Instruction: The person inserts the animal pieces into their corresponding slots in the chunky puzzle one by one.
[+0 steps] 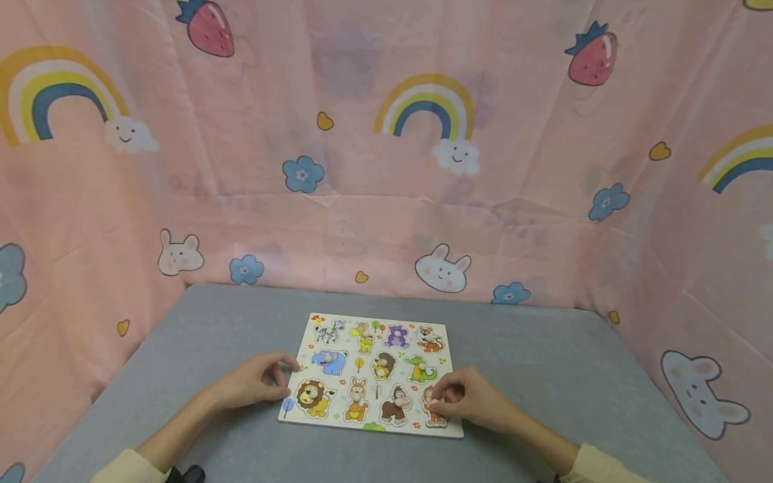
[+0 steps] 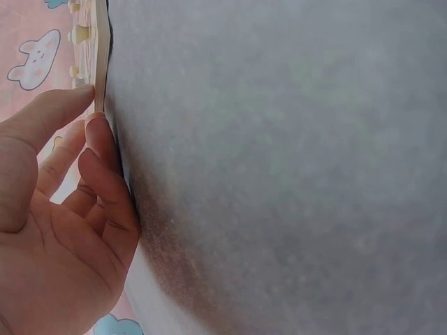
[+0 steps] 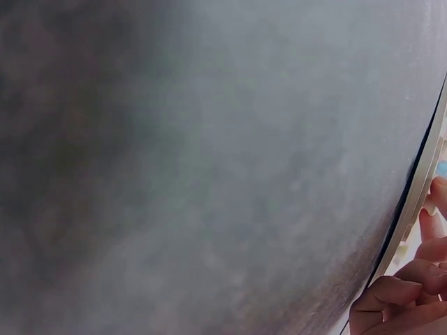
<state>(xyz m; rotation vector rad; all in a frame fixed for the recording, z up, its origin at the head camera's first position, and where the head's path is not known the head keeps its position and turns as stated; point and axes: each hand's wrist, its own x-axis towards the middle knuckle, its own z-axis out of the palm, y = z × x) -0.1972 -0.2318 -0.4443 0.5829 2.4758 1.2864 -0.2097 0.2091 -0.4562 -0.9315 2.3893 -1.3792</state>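
Note:
A white wooden knob puzzle board (image 1: 338, 429) lies flat on the table, with several animal pieces in it. At its left edge my left hand (image 1: 256, 382) holds the rim; in the left wrist view, the thumb (image 2: 59, 112) and a bent finger meet at the board's edge (image 2: 102, 56). My right hand (image 1: 477, 400) is over the lower right corner and pinches the knob of an orange animal puzzle piece (image 1: 436, 421), which the fingers partly cover. Beside that piece sits a brown monkey piece (image 1: 394, 409). Only the right fingers (image 3: 391, 296) show at the right wrist view's edge.
The grey table (image 1: 543, 376) extends on all sides of the board. A pink curtain (image 1: 374, 228) printed with rainbows, rabbits and flowers stands behind the table and along both sides. Near the left sleeve is a small black object (image 1: 193, 473).

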